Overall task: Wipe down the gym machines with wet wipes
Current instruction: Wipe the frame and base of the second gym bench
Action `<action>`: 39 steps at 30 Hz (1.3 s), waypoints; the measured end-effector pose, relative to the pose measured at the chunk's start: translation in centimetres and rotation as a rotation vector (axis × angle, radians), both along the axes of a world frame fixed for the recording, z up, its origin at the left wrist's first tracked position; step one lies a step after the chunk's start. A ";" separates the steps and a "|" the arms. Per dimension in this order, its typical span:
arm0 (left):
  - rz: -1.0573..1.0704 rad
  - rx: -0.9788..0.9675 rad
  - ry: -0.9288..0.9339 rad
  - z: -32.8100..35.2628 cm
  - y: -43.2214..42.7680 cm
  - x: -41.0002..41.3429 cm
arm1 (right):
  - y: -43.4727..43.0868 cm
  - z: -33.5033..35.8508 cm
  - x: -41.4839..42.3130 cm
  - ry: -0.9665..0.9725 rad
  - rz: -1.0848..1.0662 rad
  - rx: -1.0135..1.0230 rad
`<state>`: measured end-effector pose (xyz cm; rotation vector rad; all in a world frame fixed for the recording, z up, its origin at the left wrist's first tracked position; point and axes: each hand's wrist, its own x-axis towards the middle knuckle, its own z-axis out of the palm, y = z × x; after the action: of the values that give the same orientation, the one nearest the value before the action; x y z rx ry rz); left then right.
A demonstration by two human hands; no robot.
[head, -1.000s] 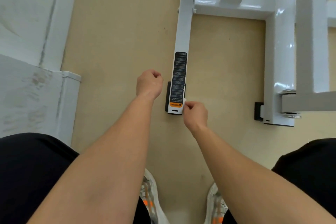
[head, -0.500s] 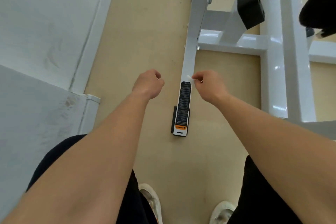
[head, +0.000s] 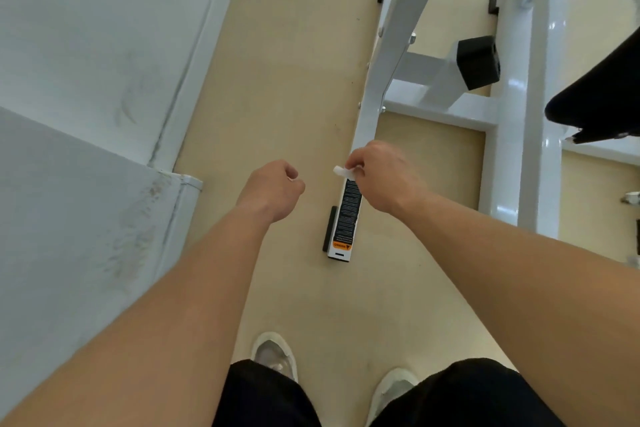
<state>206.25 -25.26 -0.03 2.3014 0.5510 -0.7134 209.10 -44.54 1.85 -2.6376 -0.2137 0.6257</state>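
Wipe (head: 341,172) pinched at the bar (head: 372,114)
It is held by the fingers of the right hand (head: 384,177) just past the label (head: 348,211), seemingly for narrow strokes; the left hand (head: 273,189) is curled, empty (kept clear).

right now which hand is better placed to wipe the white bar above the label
Right. The right hand pinches the wipe over the bar, just above its label. The left hand is curled on nothing, off to the side over the floor.
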 end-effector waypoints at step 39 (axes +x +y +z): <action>-0.328 0.100 -0.236 63.0 -14.5 -8.6 | -18.1 64.5 -11.7 -0.272 -0.343 0.061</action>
<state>197.67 -39.72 63.00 2.5567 0.1023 -0.5608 197.42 -62.61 66.38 -2.6057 0.1385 0.1455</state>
